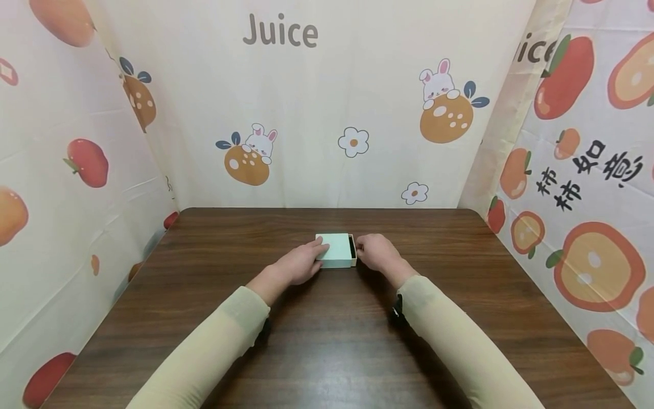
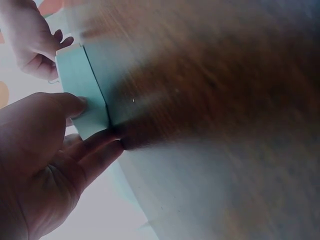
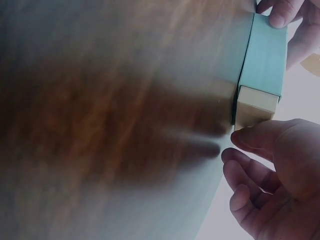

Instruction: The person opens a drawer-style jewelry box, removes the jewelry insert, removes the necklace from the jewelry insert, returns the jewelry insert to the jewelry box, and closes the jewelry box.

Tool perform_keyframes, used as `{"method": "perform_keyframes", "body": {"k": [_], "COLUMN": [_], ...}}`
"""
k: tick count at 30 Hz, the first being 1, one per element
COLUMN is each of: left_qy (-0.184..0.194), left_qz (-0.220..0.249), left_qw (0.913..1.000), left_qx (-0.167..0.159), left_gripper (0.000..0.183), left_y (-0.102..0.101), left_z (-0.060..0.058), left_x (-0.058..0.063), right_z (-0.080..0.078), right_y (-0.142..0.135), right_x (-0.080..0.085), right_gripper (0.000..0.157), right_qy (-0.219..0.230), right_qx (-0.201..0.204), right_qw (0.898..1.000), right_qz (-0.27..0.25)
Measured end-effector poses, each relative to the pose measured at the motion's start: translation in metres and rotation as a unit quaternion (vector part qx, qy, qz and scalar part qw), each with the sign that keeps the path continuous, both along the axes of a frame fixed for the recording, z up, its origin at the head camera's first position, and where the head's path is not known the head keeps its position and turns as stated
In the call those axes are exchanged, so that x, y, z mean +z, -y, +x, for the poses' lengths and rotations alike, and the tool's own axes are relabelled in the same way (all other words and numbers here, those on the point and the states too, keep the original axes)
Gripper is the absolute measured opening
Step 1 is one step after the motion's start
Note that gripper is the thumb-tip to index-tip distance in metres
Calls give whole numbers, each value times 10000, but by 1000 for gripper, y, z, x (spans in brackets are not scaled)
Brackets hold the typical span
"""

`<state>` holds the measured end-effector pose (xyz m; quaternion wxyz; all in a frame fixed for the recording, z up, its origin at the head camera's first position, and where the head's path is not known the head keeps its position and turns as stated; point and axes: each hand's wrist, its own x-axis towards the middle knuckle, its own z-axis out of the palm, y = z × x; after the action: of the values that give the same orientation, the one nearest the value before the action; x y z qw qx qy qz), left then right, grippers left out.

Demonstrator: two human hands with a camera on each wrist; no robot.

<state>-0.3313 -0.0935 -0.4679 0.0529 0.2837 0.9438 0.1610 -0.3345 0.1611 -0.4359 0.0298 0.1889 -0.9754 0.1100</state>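
A small mint-green drawer-style box [image 1: 334, 246] lies on the table, with its pale inner tray [image 3: 255, 106] sticking a little way out of the right end of the cover. In the head view a dark strip shows inside the tray's opening. My left hand [image 1: 302, 262] grips the left end of the cover, thumb [image 2: 76, 104] on top and fingers against the side. At the opposite end, my right hand [image 1: 377, 251] has its thumb [image 3: 246, 138] against the tray's end. Its index finger is largely hidden in the right wrist view, while the other fingers curl loosely below.
The dark wood-grain table [image 1: 327, 341] has rounded far corners. Fruit-printed cloth [image 1: 327, 85] hangs along its back and both sides. Both forearms, in pale sleeves, reach in from the near edge.
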Motion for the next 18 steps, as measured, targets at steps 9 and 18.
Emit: {"method": "perform_keyframes", "body": {"k": [9, 18], "left_qy": [90, 131], "left_qz": [-122, -68], "left_qw": [9998, 9998], "left_qx": [157, 163], "left_gripper": [54, 55], "left_y": [-8, -8], "left_z": [32, 31], "left_x": [37, 35], "right_z": [-3, -3], "right_y": [-6, -15], "right_x": [-1, -1], "right_gripper": [19, 17], "right_qy": [68, -46], "right_qx": [-94, -67], "right_qw": [9999, 9999], "right_qz": [68, 70]}}
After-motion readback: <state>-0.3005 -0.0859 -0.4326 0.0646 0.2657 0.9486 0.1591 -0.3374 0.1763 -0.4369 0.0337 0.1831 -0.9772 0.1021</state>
